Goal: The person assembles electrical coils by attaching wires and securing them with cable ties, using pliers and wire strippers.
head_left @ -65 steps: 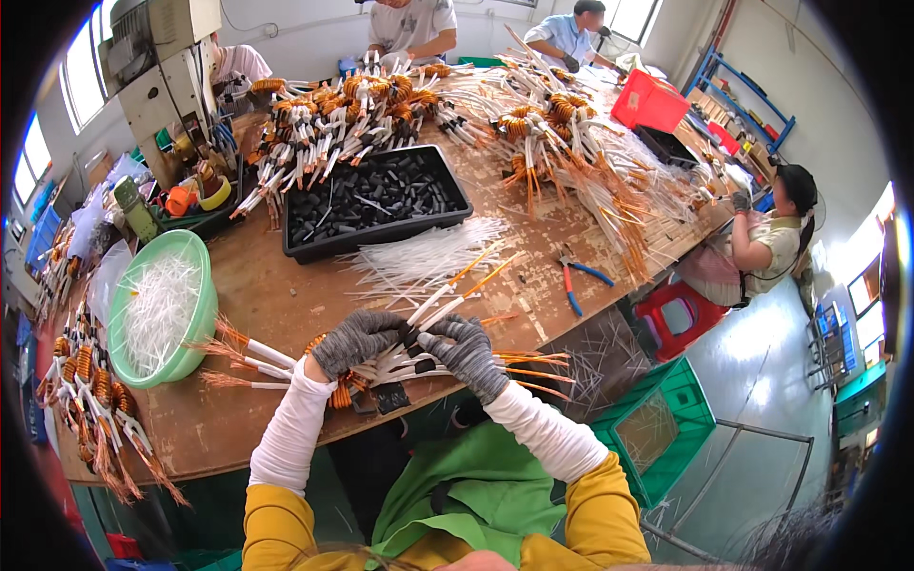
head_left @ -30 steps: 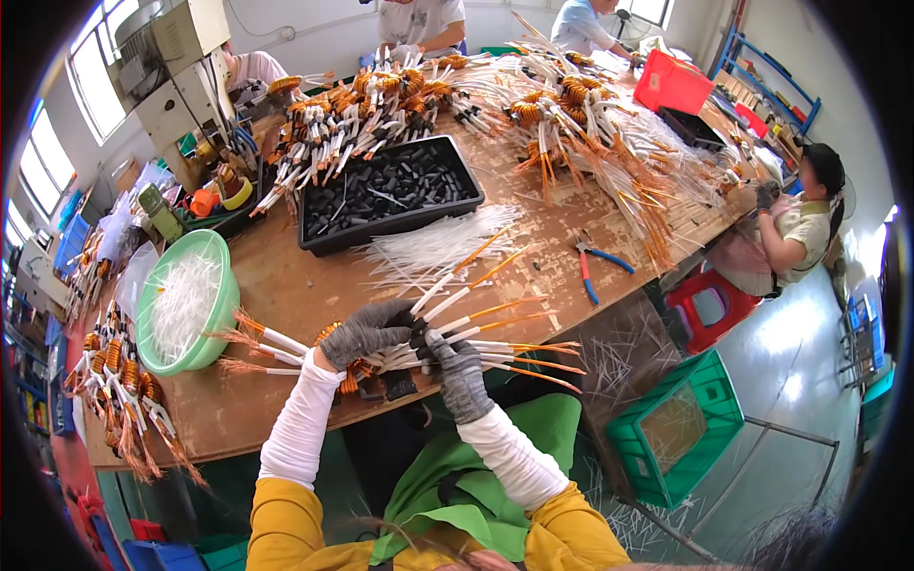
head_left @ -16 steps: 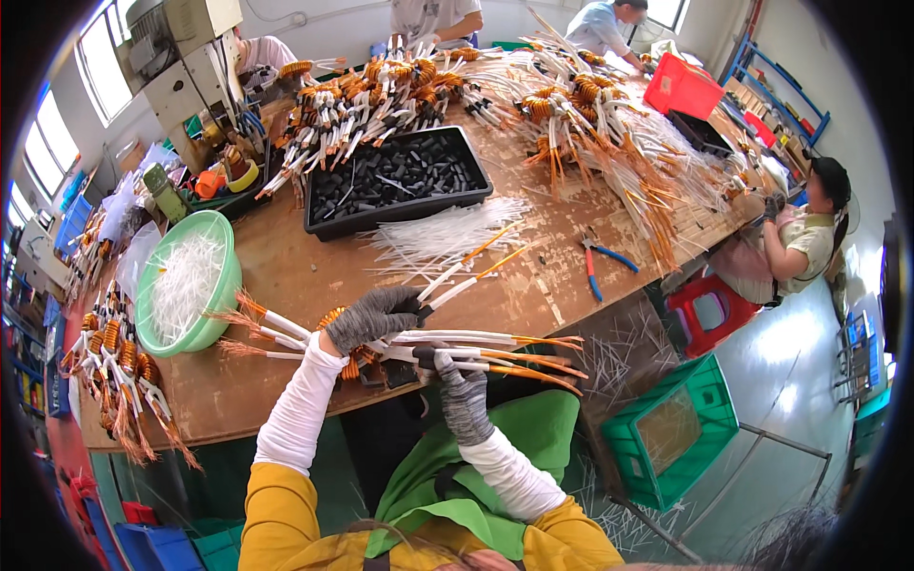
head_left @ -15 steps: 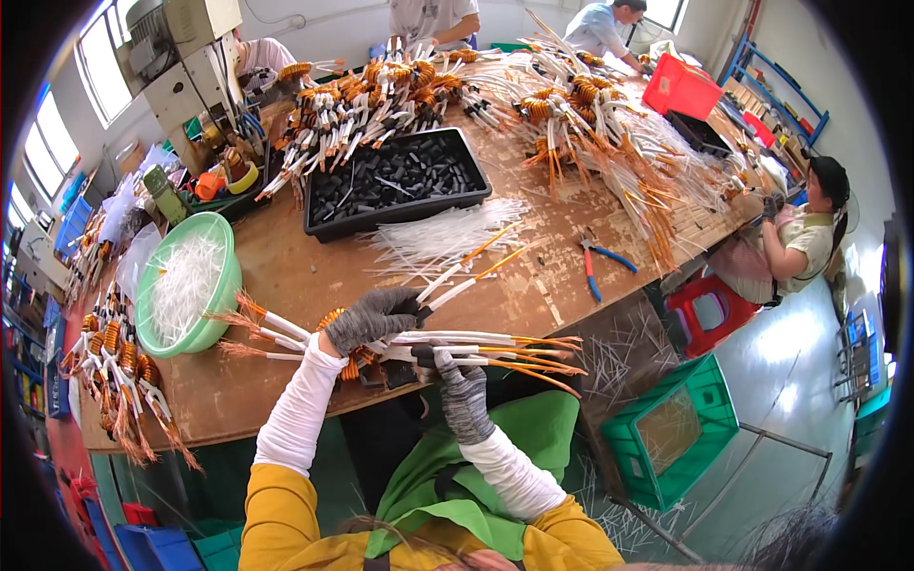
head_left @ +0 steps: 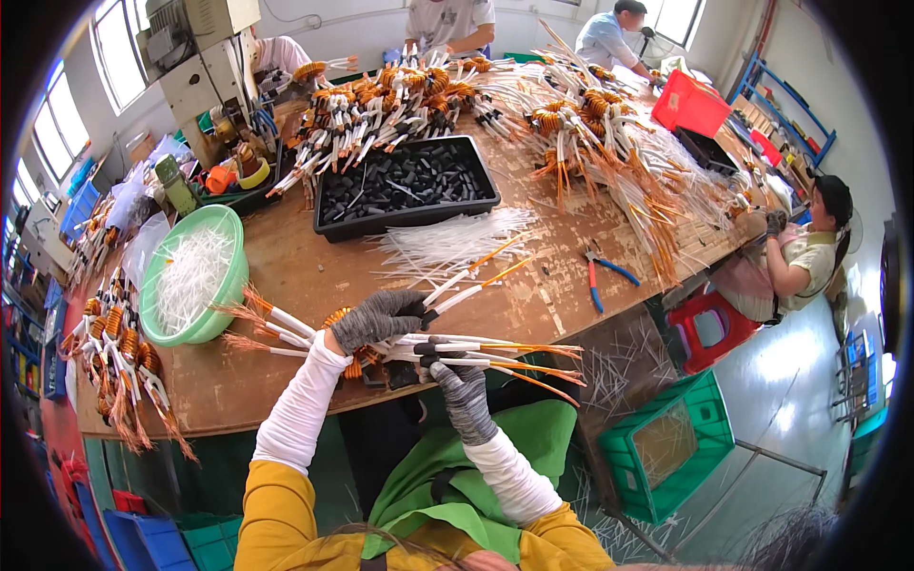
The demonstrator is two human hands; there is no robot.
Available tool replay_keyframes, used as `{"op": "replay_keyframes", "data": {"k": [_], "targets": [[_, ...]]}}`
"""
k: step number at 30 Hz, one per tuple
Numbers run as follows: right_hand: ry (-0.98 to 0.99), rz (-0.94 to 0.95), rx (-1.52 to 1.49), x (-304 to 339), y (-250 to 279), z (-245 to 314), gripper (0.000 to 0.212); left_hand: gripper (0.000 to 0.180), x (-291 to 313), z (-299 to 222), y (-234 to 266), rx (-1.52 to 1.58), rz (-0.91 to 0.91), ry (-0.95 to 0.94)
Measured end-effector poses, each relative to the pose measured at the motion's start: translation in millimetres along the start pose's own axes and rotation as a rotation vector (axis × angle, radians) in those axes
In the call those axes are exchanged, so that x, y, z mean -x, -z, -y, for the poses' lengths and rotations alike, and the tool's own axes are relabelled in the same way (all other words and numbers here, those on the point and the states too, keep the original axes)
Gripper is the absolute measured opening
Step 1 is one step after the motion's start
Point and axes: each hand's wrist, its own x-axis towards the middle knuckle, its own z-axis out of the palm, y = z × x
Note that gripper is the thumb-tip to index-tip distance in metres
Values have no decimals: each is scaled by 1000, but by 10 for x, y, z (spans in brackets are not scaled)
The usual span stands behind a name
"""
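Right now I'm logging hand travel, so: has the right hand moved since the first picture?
Yes. Judged against the black tray, the right hand is farther away, toward the table's front.

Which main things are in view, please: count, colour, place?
Table: one, brown, centre
Tray: one, black, mid-table
Basin: one, green, table's left
Pliers: one, red-blue, right of tray
Coils: many, orange, beyond tray, far left
Strips: many, white, basin and table
Bin: one, red, far right
Crate: one, green, lower right
Stool: one, red, right
Machine: one, pale, upper left
Co-workers: four, light clothing, around table
Hands, left and right: two, grey-gloved, at held coil
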Motion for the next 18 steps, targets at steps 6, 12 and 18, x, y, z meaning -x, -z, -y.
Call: {"op": "replay_keyframes", "data": {"k": [6, 12, 18], "targets": [[-13, -22, 98, -17, -38, 57, 37, 45, 18, 31, 14, 28, -2, -5], [-22, 25, 65, -45, -9, 62, 36, 44, 47, -89, -32, 15, -17, 13], [-17, 14, 55, -20, 50, 41, 36, 43, 36, -271, -33, -176, 20, 60]]}}
